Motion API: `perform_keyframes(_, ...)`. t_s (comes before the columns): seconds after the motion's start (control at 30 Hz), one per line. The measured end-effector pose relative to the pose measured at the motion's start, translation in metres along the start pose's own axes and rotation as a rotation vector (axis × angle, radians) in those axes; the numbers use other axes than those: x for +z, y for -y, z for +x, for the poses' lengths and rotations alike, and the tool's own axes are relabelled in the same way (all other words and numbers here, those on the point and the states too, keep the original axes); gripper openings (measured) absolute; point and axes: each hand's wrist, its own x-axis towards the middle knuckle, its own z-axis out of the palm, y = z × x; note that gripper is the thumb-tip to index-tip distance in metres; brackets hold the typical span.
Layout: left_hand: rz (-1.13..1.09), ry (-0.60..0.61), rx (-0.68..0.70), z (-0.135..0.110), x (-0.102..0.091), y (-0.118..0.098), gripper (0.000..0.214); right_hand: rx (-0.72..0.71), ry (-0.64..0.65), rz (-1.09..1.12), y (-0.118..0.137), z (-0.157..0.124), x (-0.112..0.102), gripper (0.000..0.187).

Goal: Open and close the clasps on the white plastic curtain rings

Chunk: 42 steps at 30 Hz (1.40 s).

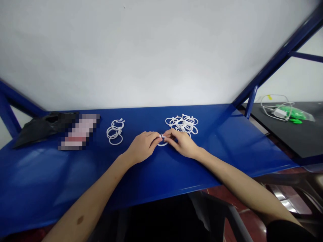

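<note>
Between my two hands is a white plastic ring (163, 145), which looks like a shower curtain ring. My left hand (144, 145) pinches one side of its end and my right hand (182, 143) pinches the other, with the ends meeting at the fingertips. The fingers partly cover the ring, so I cannot tell whether it is fastened. Just beyond my right hand lies a tangled pile of similar white rings (185, 123). To the left of my left hand, a smaller group of white rings (115, 138) overlaps on the table.
The blue table (161, 174) backs onto a pale wall. At its left lie a black bag (45, 126) and a pixelated flat item (80, 131). Blue frame bars (252, 97) rise at the right. A black table (300, 137) beyond carries a white cable (280, 112) and green items (294, 113).
</note>
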Motion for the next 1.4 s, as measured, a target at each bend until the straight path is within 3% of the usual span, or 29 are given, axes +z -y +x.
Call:
perform_keyframes(0.3,-0.092,-0.009,0.011,-0.002,0.005,0.001,0.027,-0.201,-0.061,-0.082,-0.003,-0.002,0.002,0.016)
perform_keyframes(0.57,-0.031,-0.069,-0.014,-0.003,0.006,-0.005,0.027,-0.217,-0.039,-0.12,0.001,-0.004,0.0,0.021)
perform_keyframes(0.8,0.115,-0.084,0.126,-0.006,0.009,-0.008,0.029,-0.279,0.027,-0.223,0.003,-0.009,-0.002,0.03)
perform_keyframes(0.9,0.125,-0.078,0.122,-0.005,0.008,-0.008,0.03,-0.298,0.007,-0.237,0.003,-0.007,-0.002,0.03)
perform_keyframes(1.13,0.209,-0.107,-0.033,0.004,-0.007,0.006,0.028,-0.15,-0.189,-0.302,0.002,0.008,-0.011,0.021)
perform_keyframes(1.27,0.416,-0.257,-0.224,0.001,-0.022,0.038,0.03,0.032,-0.382,-0.418,-0.02,0.011,-0.035,0.021)
perform_keyframes(1.4,0.569,-0.353,-0.474,-0.011,-0.035,0.074,0.037,0.189,-0.466,-0.528,-0.049,0.012,-0.06,0.016)
